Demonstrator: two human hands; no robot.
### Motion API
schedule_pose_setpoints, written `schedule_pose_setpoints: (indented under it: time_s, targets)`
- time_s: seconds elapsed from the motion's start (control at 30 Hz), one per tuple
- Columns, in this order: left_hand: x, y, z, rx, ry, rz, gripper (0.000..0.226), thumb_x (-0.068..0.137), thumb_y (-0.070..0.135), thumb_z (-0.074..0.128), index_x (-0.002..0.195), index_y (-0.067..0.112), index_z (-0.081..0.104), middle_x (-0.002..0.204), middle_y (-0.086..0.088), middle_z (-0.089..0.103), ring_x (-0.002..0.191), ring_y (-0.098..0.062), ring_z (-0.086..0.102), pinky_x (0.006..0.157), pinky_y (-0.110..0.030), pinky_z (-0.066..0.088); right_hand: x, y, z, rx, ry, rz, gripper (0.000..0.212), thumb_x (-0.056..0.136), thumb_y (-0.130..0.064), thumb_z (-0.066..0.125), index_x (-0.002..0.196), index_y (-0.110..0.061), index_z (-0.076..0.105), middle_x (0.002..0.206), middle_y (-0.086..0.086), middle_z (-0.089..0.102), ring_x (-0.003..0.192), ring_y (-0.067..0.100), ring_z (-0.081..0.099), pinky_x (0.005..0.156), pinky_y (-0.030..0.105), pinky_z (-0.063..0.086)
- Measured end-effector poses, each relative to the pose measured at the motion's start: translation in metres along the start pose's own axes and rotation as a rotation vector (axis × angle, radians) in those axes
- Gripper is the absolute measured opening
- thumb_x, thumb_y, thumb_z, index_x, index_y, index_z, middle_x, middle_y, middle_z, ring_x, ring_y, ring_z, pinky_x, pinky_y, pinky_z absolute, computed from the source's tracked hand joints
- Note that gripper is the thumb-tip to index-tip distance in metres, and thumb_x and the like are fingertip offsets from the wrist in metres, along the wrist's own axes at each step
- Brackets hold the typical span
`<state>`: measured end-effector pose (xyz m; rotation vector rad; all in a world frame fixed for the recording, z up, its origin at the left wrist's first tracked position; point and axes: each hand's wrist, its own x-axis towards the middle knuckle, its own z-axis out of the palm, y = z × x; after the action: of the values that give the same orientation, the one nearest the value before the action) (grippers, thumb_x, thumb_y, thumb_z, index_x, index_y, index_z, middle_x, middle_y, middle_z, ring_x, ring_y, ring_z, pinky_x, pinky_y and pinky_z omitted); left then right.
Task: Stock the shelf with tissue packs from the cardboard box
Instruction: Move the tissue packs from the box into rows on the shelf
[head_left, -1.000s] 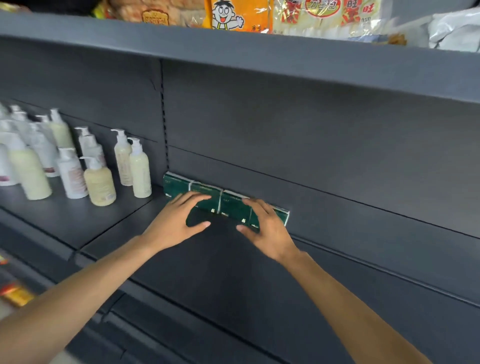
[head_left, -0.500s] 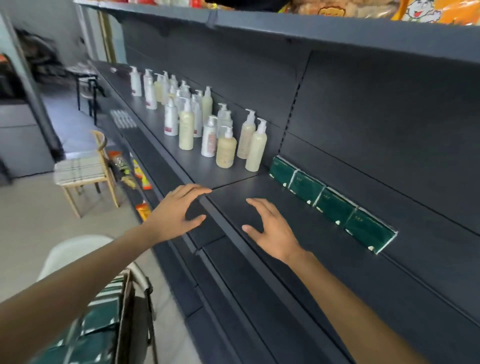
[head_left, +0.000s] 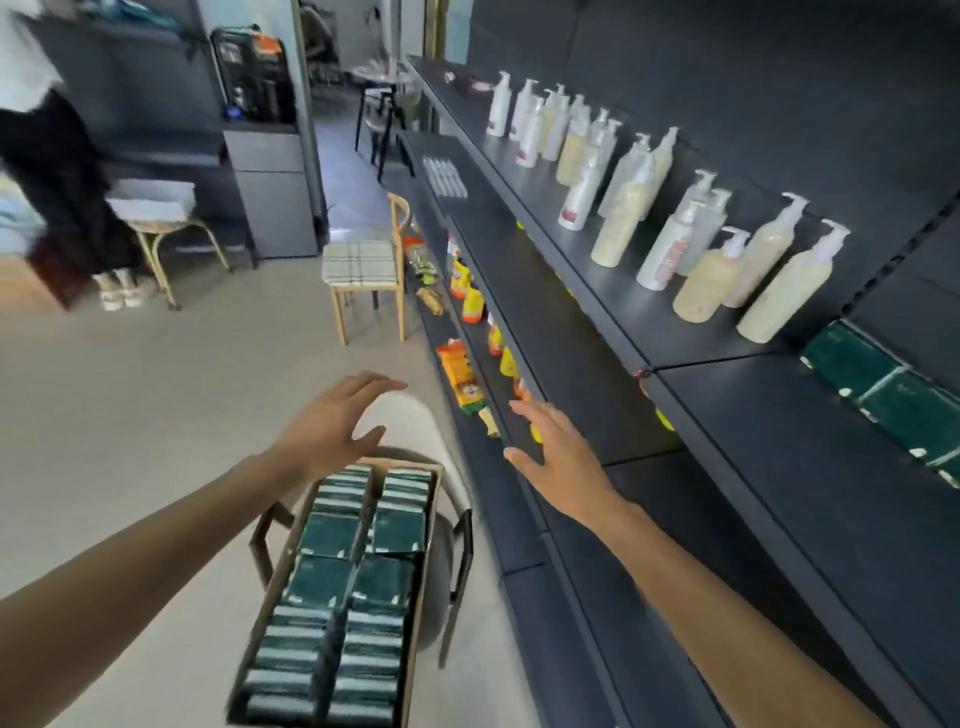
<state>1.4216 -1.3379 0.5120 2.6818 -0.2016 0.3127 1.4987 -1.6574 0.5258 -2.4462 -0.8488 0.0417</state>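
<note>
Your left hand and right hand are spread wide and hold nothing. A few tissue packs sit on the shelf right of your right hand. The box below your hands looks nearly full, so most stocking remains.

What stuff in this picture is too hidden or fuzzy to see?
- Row of tissue packs on the shelf, head view: cut off by the right edge.
- Pump bottles' labels: too blurred to read.
- Cardboard box: near end cut off by the bottom edge.
</note>
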Motion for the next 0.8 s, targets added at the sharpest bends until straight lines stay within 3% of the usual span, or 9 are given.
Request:
schedule_pose_setpoints:
  time_s: [0.13,0.23,0.43,0.63,0.8]
  targets:
    - [-0.047,-0.076,0.000,-0.053,-0.064,-0.113,0.054,0.093,0.019,0.067,0.142,0.028,0.048,0.135,0.013,0.049,0.126,-0.016,0.048,0.103,-0.030,0.039,0.015,-0.017,0.075,0.002,-0.129,0.036,0.055,0.097,-0.032,0.060,0.147,-0.021,0.041,0.147,-0.004,0.044,0.136,0.015,0.039,0.111,0.036,0.036]
    - [-0.076,-0.120,0.017,-0.088,-0.180,-0.225,0.052,0.094,0.024,0.066,0.142,0.026,0.049,0.138,0.002,0.053,0.123,-0.019,0.050,0.101,-0.034,0.041,0.025,-0.021,0.125,-0.004,-0.213,0.070,0.052,0.097,-0.028,0.060,0.145,-0.018,0.042,0.144,-0.001,0.046,0.134,0.018,0.042,0.107,0.038,0.040]
    - [-0.111,-0.189,0.083,-0.130,-0.377,-0.531,0.047,0.092,0.012,0.065,0.137,0.023,0.055,0.127,-0.001,0.059,0.093,-0.012,0.057,0.085,-0.027,0.044,0.047,-0.005,0.216,-0.006,-0.358,0.182,0.049,0.097,-0.023,0.060,0.142,-0.009,0.046,0.139,0.010,0.051,0.127,0.028,0.048,0.101,0.035,0.039]
    - [-0.116,-0.241,0.173,-0.131,-0.491,-0.706,0.050,0.093,0.024,0.067,0.141,0.022,0.051,0.130,-0.008,0.061,0.107,-0.026,0.064,0.092,-0.037,0.048,0.065,0.046,0.303,-0.027,-0.501,0.278,0.049,0.100,-0.026,0.055,0.146,-0.016,0.041,0.143,0.007,0.046,0.122,0.028,0.053,0.093,0.045,0.048]
    - [-0.107,-0.273,0.249,-0.128,-0.536,-0.755,0.063,0.094,0.027,0.065,0.151,0.024,0.038,0.129,-0.016,0.054,0.110,-0.035,0.061,0.093,-0.042,0.048,0.073,0.097,0.374,-0.017,-0.576,0.333,0.051,0.099,-0.023,0.057,0.146,-0.012,0.041,0.137,0.013,0.046,0.113,0.029,0.056,0.091,0.037,0.044]
